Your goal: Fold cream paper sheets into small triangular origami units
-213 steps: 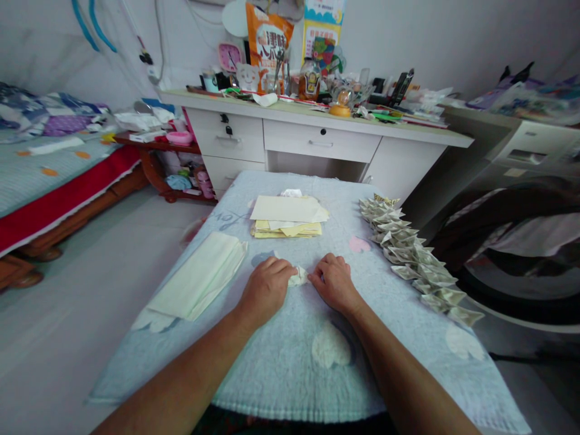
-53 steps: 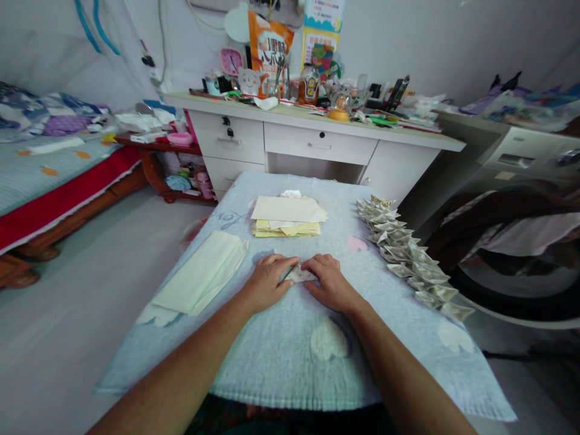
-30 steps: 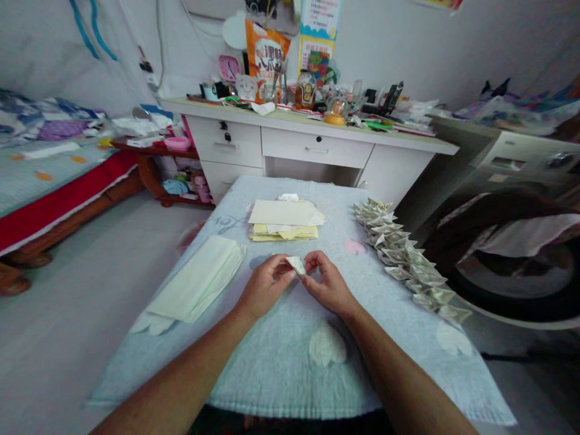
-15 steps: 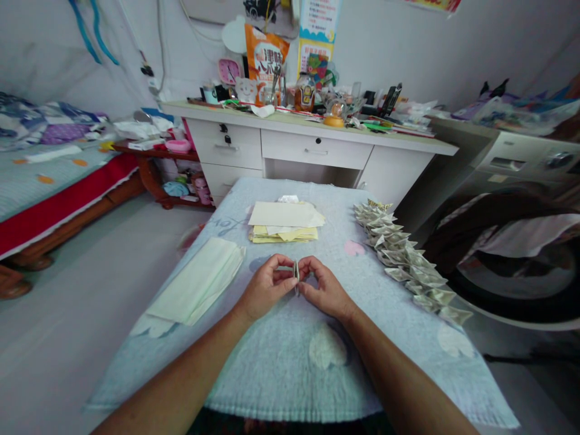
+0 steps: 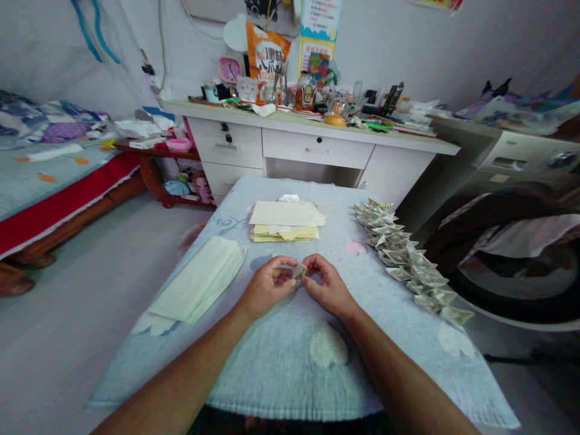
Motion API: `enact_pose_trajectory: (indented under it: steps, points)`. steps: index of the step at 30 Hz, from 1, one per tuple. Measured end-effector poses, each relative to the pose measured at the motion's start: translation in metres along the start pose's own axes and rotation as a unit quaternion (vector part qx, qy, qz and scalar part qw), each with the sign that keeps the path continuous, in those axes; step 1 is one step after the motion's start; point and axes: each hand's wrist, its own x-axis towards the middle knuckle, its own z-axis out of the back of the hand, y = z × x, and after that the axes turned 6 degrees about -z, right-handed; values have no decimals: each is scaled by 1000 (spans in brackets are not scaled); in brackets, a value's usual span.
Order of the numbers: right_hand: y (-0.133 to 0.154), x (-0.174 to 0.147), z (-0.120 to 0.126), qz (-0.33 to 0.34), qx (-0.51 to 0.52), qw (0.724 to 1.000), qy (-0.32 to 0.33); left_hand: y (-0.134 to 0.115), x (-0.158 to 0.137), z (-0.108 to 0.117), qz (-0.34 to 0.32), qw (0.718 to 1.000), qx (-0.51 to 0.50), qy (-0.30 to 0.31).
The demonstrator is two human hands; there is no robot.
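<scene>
A small folded piece of greyish paper (image 5: 298,272) is held between my two hands, above the middle of the cloth-covered table (image 5: 272,368). My left hand (image 5: 270,284) pinches its left side with thumb and fingers. On the other side, the fingertips of my right hand (image 5: 327,284) close on its right edge. Beyond my hands lies a stack of cream and yellow paper sheets (image 5: 286,222). A pile of long pale green paper (image 5: 199,281) rests to the left. Along the right edge run rows of folded paper boats (image 5: 408,263), pointed and printed grey.
Behind the table stands a white desk (image 5: 312,145) crowded with jars, a bag and a pink clock (image 5: 230,70). A washing machine (image 5: 512,241) is close on the right. A bed (image 5: 67,181) and a low wooden shelf (image 5: 158,157) are on the left.
The folded paper between my fingers has turned from edge-on and upright to tilted, showing more of its face. My hands stay in nearly the same place.
</scene>
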Motion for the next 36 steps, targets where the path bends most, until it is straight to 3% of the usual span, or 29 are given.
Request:
enact_pose_trajectory:
  steps: [8,18,24,27,32,36]
  points:
    - [3,-1,1,50,-64,997,-4,10,3,-2,-12,998,-56,-21]
    - [1,-1,1,70,-104,992,-8,2,2,0,76,978,-194,-27]
    - [10,-3,2,79,-132,988,10,4,3,-1,31,979,-199,-23]
    - [10,-3,3,52,-88,995,15,7,3,-2,18,988,-146,-36]
    - [5,-1,3,-53,15,998,-33,6,1,-4,11,996,-80,-28]
    - [3,-1,1,-85,15,996,1,5,-1,-6,-4,999,-49,-2]
